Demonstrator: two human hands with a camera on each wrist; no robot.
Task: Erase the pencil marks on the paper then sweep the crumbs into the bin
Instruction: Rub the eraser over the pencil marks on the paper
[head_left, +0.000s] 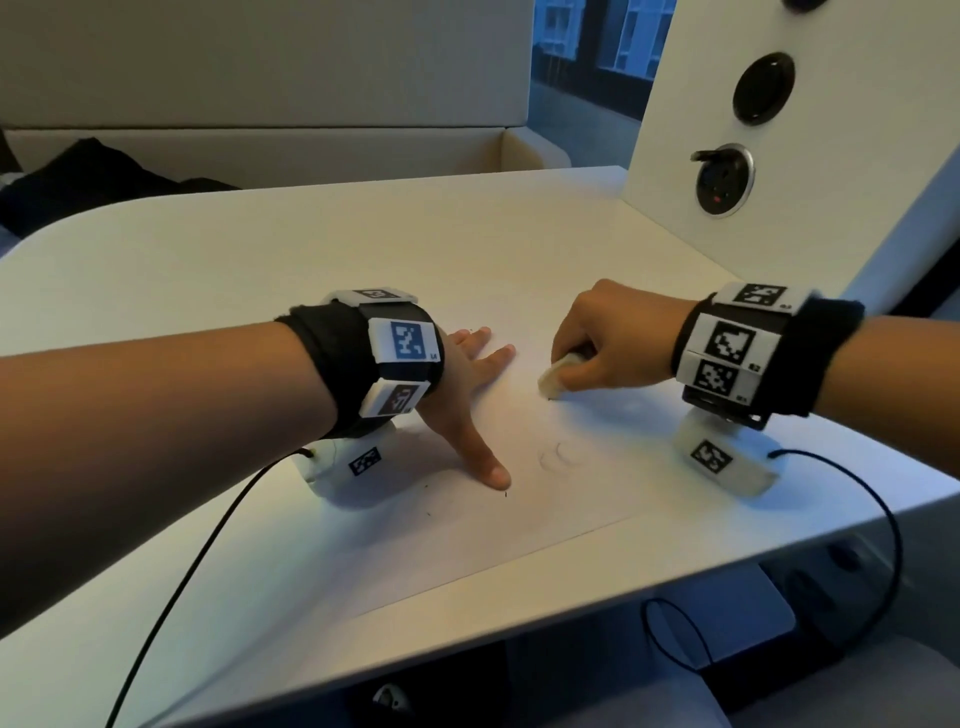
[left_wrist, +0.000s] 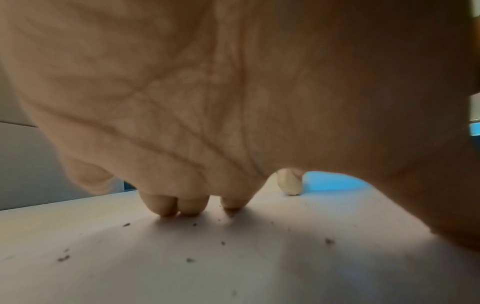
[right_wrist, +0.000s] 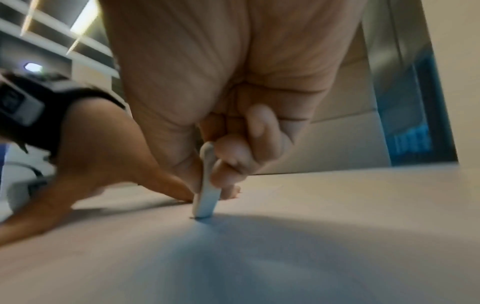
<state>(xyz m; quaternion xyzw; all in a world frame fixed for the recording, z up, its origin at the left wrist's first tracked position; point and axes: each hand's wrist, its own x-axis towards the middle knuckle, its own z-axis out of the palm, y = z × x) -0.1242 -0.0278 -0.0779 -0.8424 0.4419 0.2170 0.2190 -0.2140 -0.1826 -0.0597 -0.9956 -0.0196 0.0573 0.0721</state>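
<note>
White desk under the paper: keep your left hand spread flat pinning it, right hand pinching the eraser, short strokes toward the faint loops

The left hand is lying spread and flat on the paper, blocking the sheet's left side. The right hand is standing just beside it, its grip pressing an eraser down onto the sheet, with a narrow gap lying open between the two hands. A white panel is rising at the tabletop far-right corner, walling off that side. Bare surface is stretching open behind the hands and along the near edge. Black cables are trailing off the near edge.
</note>
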